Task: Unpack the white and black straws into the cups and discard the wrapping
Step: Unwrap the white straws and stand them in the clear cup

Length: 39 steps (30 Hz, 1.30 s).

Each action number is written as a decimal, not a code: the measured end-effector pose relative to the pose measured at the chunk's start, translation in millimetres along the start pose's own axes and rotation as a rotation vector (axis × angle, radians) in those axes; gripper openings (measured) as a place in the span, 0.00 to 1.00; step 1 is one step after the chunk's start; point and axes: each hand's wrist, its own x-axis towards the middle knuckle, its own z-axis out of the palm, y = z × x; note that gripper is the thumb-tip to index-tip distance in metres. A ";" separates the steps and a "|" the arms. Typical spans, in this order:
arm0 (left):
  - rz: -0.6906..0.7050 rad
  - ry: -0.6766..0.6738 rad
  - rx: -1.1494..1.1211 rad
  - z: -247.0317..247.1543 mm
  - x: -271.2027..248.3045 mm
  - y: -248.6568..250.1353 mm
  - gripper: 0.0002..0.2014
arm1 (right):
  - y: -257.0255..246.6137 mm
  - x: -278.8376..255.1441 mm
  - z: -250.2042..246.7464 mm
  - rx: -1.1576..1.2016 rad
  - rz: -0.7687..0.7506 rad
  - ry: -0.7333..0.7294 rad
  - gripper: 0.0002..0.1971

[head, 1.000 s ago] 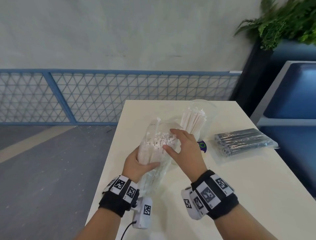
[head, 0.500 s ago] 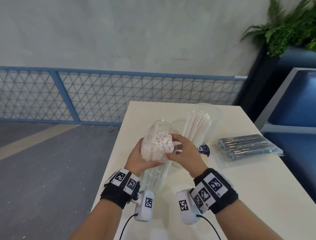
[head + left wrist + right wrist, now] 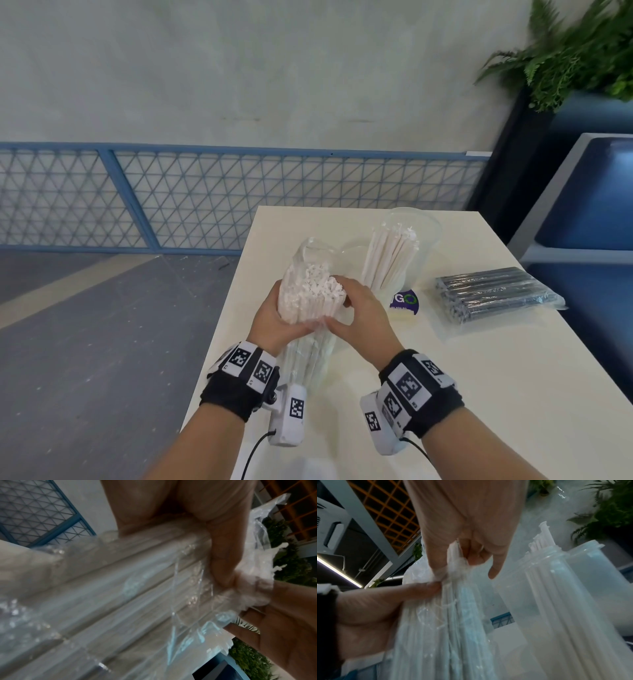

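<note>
Both hands are on the white straw bundle [image 3: 310, 301], held upright-ish above the near part of the table [image 3: 496, 377]. Left hand [image 3: 270, 317] is wrapped round the bundle w/ fingers curled. Right hand [image 3: 359, 320] pinches straws and the clear wrapping [image 3: 305, 359] between thumb and fingertips. The plastic hangs crinkly below the fingers, with straw tops poking out above them.

Table's cream/off-white, w/ grey floor, a blue mesh fence [image 3: 205, 198] and a pale wall behind.

Just past the right fingers there's a clear cup [image 3: 416, 236] w/ white straws leaning inside. Further right, well apart, the black straw pack [image 3: 493, 294] lies flat, still wrapped. A plant [image 3: 575, 58] sits at the far right corner.
</note>
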 end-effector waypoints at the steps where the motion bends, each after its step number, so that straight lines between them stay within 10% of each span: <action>1: 0.001 0.002 0.003 0.1 -0.1 0.2 0.38 | -0.8 1.5 -1.7 -0.022 0.021 -0.037 0.32; 17: -0.026 0.005 0.100 6.8 10.4 4.8 0.36 | -7.1 7.7 11.5 0.270 0.205 0.167 0.25; 21: -0.026 -0.039 0.180 5.7 12.7 8.7 0.36 | -21.2 18.6 -11.1 0.427 0.231 0.266 0.05; 25: -0.031 -0.046 0.283 0.3 12.1 13.1 0.35 | -29.8 30.1 -37.3 0.648 0.210 0.386 0.06; 32: -0.032 -0.068 0.331 -1.1 11.5 13.4 0.35 | -24.1 24.2 -29.8 0.812 0.287 0.259 0.20; 39: -0.039 -0.068 0.330 4.8 12.7 14.7 0.39 | -26.1 29.1 -29.5 0.869 0.309 0.236 0.13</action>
